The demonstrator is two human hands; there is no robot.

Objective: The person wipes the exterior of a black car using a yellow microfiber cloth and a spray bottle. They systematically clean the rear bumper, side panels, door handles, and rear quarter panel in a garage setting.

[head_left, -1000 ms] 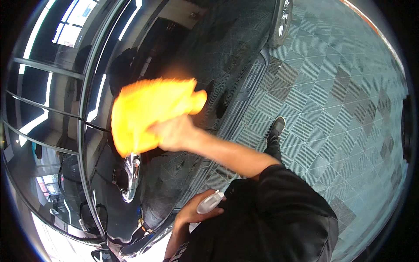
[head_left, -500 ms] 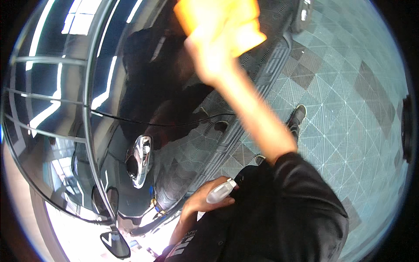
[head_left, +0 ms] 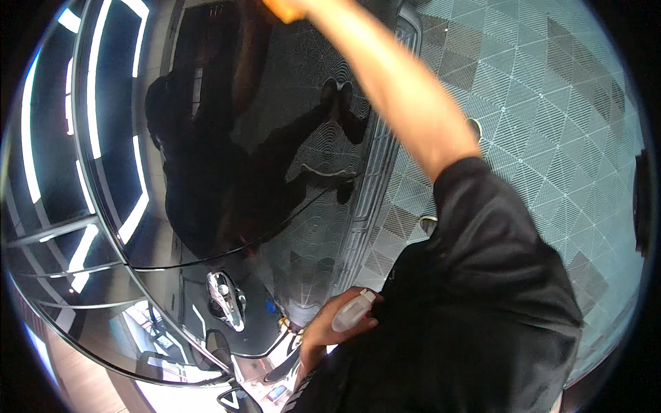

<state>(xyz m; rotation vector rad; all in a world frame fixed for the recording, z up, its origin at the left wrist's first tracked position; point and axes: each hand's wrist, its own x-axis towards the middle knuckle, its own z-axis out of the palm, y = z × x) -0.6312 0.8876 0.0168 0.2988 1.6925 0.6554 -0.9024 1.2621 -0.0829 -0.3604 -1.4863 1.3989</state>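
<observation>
My left hand, low in the middle close to my body, is closed around a spray bottle. The bottle's pale translucent sprayer head shows above the fingers; its lower part is hidden. My right arm stretches up to the top edge, where my right hand is mostly cut off and blurred. An orange cloth shows at that hand, against the glossy black side of a car. The right fingers themselves are out of sight.
A chrome door handle lies left of my left hand. The car's ridged side step runs between the body and the grey tiled floor. Windows curve along the left; a side mirror juts out at the bottom.
My right hand has moved up and left with the orange cloth, mostly leaving the top of the picture. The view has shifted along the car. My left hand keeps hold of the spray bottle.
</observation>
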